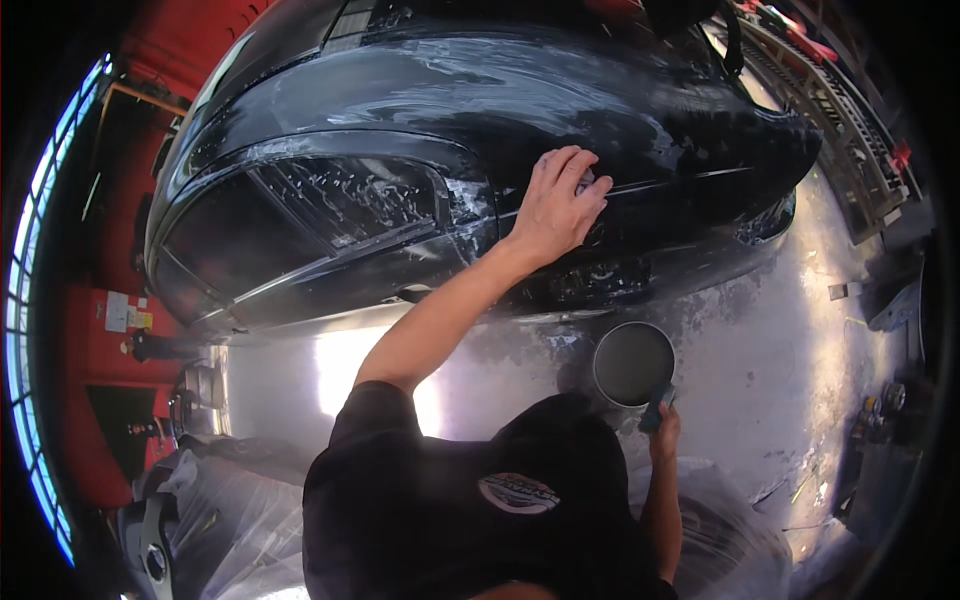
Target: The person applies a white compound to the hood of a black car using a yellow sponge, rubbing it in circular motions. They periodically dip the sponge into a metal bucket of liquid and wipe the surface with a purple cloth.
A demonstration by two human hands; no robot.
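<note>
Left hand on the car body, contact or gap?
Touching. The head view shows the left hand pressed flat, over a small grey pad, against the soapy black car body, with no gap visible.

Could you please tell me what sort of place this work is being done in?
Probably a car wash or detailing bay: a dark car streaked with suds, a wet floor, and the left hand pressing a sponge on it.

1. The car body (620,110) is black, glossy, with whitish soapy smears and streaks all over it.
2. The side window (300,215) is dark too, speckled with white foam dashes.
3. The little pad (586,181) under the left hand (558,205) looks grey.
4. The round pan (633,363) by the right hand (664,428) is dark grey inside with a pale rim.
5. The shirt (420,510) is black with a small oval logo patch.
6. The floor (800,330) is wet, shiny grey.
7. The wall (100,340) at left is red.
</note>
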